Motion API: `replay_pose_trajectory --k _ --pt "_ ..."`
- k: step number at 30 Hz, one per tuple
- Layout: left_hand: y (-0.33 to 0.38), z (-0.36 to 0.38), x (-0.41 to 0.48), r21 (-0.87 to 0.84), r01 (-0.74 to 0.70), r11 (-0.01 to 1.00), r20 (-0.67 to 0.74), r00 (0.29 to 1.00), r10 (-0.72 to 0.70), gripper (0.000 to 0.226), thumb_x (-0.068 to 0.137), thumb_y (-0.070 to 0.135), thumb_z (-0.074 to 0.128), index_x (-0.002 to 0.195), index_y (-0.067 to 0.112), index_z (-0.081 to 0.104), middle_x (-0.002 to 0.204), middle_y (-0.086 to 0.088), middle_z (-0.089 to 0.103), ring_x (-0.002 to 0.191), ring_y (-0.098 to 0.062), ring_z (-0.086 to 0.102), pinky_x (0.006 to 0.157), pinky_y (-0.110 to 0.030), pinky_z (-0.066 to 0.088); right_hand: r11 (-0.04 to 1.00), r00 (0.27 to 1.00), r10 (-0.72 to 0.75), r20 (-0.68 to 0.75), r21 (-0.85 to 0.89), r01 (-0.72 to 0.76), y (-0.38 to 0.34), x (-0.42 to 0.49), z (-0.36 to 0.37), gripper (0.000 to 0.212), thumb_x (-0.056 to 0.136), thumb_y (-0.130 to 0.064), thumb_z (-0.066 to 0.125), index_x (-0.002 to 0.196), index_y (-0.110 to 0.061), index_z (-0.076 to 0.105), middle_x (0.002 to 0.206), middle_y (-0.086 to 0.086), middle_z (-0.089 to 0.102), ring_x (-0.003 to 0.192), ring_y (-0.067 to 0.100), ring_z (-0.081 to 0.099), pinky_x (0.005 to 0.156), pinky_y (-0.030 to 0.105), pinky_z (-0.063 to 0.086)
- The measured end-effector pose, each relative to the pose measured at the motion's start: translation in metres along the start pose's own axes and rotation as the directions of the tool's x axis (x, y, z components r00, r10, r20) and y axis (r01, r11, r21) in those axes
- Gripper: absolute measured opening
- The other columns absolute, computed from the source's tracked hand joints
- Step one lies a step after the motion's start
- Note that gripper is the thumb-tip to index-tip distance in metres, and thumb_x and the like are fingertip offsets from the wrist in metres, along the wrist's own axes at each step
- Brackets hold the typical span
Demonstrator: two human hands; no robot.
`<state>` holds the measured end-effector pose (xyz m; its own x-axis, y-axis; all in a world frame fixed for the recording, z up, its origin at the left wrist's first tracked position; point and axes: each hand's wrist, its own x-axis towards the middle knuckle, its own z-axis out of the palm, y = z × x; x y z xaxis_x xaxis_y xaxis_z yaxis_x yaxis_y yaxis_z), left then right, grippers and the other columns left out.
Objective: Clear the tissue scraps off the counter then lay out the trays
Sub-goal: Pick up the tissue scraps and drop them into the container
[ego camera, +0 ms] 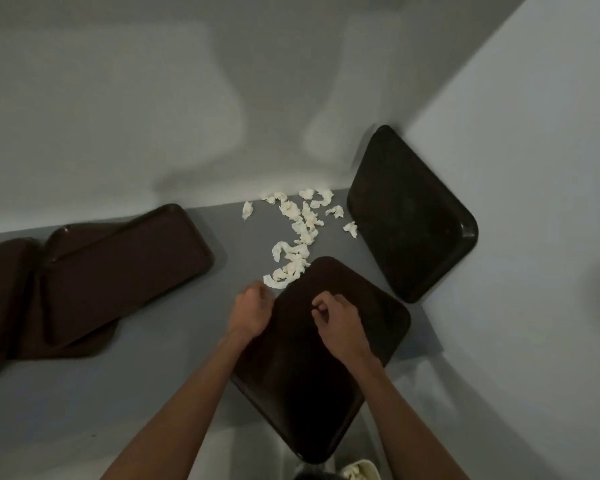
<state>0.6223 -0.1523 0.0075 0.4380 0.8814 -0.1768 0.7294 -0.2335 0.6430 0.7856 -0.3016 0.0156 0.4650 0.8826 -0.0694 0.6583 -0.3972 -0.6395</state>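
Several white tissue scraps lie in a loose trail on the grey counter, from the back wall down to a dark brown tray. That tray lies in front of me and sticks out over the counter's front edge. My left hand hovers at the tray's left edge, fingers curled, just below the nearest scrap. My right hand is above the tray with fingers curled; whether it holds a scrap I cannot tell. Another dark tray leans in the right corner.
Overlapping brown trays lie on the left of the counter, one more at the far left edge. Grey walls close off the back and right. A pale container with scraps shows at the bottom edge.
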Motion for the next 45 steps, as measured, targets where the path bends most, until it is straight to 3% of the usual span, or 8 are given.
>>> replay_pose_trajectory --k 7,18,23,29,33,38,41,45 --pt "0.004 0.025 0.076 0.055 0.09 0.994 0.008 0.996 -0.09 0.044 0.095 0.018 0.065 0.135 0.01 0.05 0.138 -0.015 0.048 0.119 -0.036 0.056 0.1 -0.04 0.044 0.985 0.994 -0.06 0.092 -0.157 0.074 -0.011 0.091 0.015 0.022 0.102 -0.031 0.063 0.123 -0.032 0.057 0.118 -0.003 0.055 0.103 0.013 0.061 0.087 0.034 0.059" --pt "0.011 -0.003 0.09 -0.002 -0.033 0.999 0.049 0.998 0.033 0.015 0.089 0.02 0.076 0.098 0.022 0.065 0.082 0.006 0.069 0.079 -0.013 0.065 0.064 -0.014 0.038 0.992 0.986 -0.114 0.121 -0.03 0.119 -0.015 0.119 0.035 0.062 0.095 -0.026 0.075 0.146 -0.034 0.042 0.142 0.003 0.034 0.122 0.018 0.051 0.101 0.033 0.054" --pt "0.028 -0.044 0.085 -0.078 -0.112 0.991 -0.031 0.994 0.109 0.021 0.098 0.015 0.064 0.099 0.031 0.078 0.069 0.007 0.069 0.063 -0.006 0.063 0.061 -0.013 0.043 0.982 0.992 -0.125 0.031 0.144 0.119 -0.027 0.131 0.036 0.022 0.1 -0.016 0.068 0.122 -0.014 0.068 0.127 0.0 0.045 0.101 0.011 0.059 0.101 0.028 0.052" --pt "0.023 -0.071 0.079 -0.262 -0.043 0.964 -0.109 0.994 0.014 0.028 0.105 0.01 0.052 0.101 0.022 0.077 0.07 -0.005 0.07 0.069 -0.02 0.069 0.071 -0.026 0.053 0.871 0.992 0.102 -0.073 0.488 -0.054 -0.028 0.14 0.008 0.006 0.096 -0.026 0.075 0.101 -0.021 0.076 0.091 -0.01 0.075 0.087 0.003 0.07 0.081 0.021 0.055" --pt "0.025 -0.048 0.074 -0.61 0.155 0.777 0.013 0.982 -0.186 0.028 0.106 0.004 0.045 0.114 0.002 0.072 0.085 -0.009 0.075 0.073 -0.016 0.072 0.08 -0.035 0.062 0.573 0.987 0.147 0.058 0.809 -0.133 -0.057 0.135 0.002 0.005 0.097 -0.012 0.073 0.101 -0.01 0.075 0.103 0.007 0.078 0.095 0.023 0.078 0.092 0.043 0.063" --pt "0.064 -0.038 0.057 -0.915 0.397 0.069 0.371 0.897 -0.241 0.037 0.107 0.014 0.037 0.1 -0.004 0.069 0.095 -0.018 0.076 0.091 -0.026 0.072 0.075 -0.031 0.06 0.895 0.998 -0.025 -0.051 0.443 0.045 -0.088 0.117 0.022 0.007 0.093 -0.016 0.076 0.097 -0.022 0.075 0.105 -0.009 0.068 0.095 0.005 0.069 0.088 0.017 0.056" --pt "0.064 -0.036 0.055 -0.87 0.49 0.056 0.475 0.862 -0.179 0.049 0.109 0.038 0.04 0.116 -0.003 0.067 0.115 -0.017 0.073 0.111 -0.028 0.069 0.101 -0.045 0.053 0.964 0.987 -0.076 -0.139 0.241 0.109 -0.095 0.107 0.032 0.013 0.094 -0.012 0.071 0.101 -0.022 0.07 0.107 -0.006 0.06 0.097 0.007 0.057 0.084 0.01 0.046" --pt "0.06 -0.037 0.058 -0.87 0.395 0.294 0.336 0.913 -0.233 0.032 0.11 0.018 0.043 0.103 -0.002 0.068 0.09 -0.015 0.071 0.08 -0.018 0.071 0.073 -0.031 0.059 0.97 0.992 -0.049 -0.115 0.231 0.074 -0.09 0.103 0.042 0.036 0.093 -0.012 0.071 0.118 -0.033 0.056 0.114 -0.005 0.061 0.109 0.011 0.06 0.091 0.028 0.055"
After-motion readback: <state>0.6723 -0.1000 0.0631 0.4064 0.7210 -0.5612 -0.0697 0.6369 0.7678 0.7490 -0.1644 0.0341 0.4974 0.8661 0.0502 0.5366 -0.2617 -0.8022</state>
